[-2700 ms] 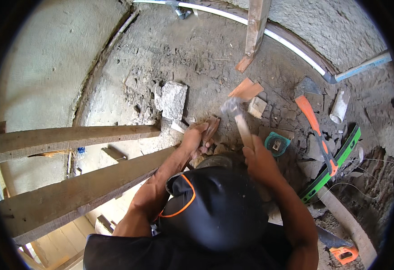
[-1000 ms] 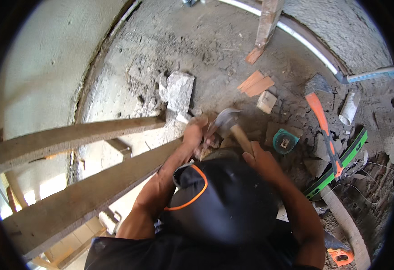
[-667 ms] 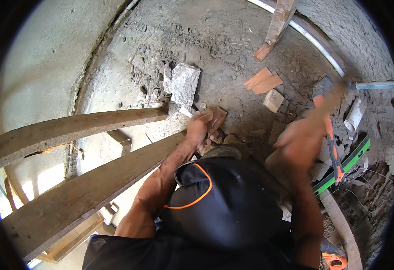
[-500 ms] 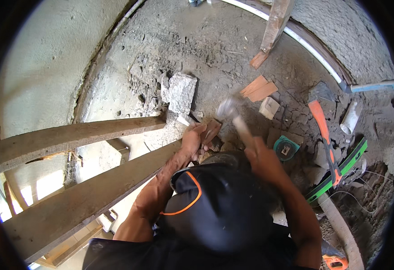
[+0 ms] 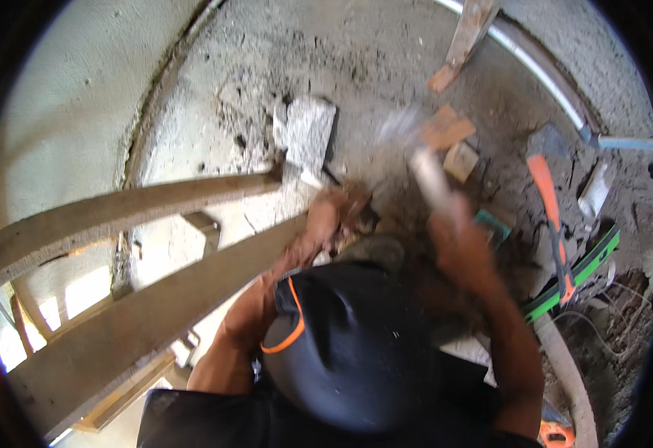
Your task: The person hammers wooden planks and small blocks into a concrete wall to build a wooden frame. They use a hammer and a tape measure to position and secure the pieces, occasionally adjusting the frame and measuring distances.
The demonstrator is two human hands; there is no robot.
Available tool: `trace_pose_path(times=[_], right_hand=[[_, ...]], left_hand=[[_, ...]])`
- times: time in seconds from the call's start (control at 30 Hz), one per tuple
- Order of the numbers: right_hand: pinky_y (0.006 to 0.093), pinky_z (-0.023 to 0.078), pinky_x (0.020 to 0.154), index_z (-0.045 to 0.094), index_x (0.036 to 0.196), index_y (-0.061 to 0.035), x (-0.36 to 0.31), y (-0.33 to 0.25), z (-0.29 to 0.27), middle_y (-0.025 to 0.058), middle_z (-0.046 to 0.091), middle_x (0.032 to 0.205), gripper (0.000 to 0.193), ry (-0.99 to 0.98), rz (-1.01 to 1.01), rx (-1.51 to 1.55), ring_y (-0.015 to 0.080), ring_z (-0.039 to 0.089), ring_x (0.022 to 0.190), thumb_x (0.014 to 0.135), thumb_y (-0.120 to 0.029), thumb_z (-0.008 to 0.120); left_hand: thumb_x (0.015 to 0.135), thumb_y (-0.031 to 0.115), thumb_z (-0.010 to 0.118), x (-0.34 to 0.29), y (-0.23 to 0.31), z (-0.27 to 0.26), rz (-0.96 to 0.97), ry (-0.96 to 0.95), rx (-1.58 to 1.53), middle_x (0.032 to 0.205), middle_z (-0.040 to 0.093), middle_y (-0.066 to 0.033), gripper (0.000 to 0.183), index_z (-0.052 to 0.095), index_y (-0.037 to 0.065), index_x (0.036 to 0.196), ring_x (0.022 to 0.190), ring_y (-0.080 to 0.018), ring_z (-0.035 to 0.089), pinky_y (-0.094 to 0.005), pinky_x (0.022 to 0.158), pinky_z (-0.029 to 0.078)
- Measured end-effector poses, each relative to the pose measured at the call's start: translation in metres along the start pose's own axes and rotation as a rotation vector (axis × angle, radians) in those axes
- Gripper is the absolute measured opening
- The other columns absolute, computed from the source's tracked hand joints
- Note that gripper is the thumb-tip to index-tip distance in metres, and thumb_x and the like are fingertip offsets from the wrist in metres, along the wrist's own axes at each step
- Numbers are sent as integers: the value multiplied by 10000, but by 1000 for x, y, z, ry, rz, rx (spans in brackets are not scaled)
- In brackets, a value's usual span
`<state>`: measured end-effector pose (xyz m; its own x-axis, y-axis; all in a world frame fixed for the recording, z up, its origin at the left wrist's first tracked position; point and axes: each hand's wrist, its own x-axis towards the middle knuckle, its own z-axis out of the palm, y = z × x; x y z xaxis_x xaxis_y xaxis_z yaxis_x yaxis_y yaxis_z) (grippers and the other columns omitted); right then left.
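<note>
My right hand is closed around the pale handle of a hammer, which is raised to the right of my left hand. The hammer's head is smeared by motion. My left hand grips a small reddish-brown piece of wood near the end of a long timber beam. Fingers hide part of that wood, and its lower end is unclear. Just beyond my left hand lies a rough grey chunk of concrete.
A second beam lies at left. To the right are wood offcuts, a wood block, a teal tape measure, an orange-handled tool, a green level and an orange saw handle. An upright post stands far off.
The hammer and my right hand have moved right, and the hammer head has swung away from the wood. My left hand stays at the wood piece. The view has shifted slightly.
</note>
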<state>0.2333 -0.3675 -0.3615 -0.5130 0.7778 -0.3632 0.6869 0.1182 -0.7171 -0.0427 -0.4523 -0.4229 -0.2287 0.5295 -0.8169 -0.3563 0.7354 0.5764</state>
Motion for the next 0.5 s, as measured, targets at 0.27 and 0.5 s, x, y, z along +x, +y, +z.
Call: trace_pose_path(times=[0.27, 0.5], right_hand=[[456, 524, 697, 524, 1324, -10, -23, -5, -62, 218, 677, 845, 389, 293, 158, 262, 375, 695, 743, 1073, -304, 574], [529, 557, 811, 500, 1432, -25, -52, 0, -34, 304, 726, 977, 474, 169, 101, 163, 512, 718, 956, 1043, -273, 613]], left_hand=[[1084, 216, 441, -10, -7, 14, -7, -242, -283, 1419, 666, -221, 273, 502, 54, 1295, 553, -183, 589, -259, 398, 381], [1098, 292, 484, -2, -18, 28, 113, -235, -149, 815, 594, -85, 194, 505, 112, 1168, 502, -165, 543, -281, 359, 335]])
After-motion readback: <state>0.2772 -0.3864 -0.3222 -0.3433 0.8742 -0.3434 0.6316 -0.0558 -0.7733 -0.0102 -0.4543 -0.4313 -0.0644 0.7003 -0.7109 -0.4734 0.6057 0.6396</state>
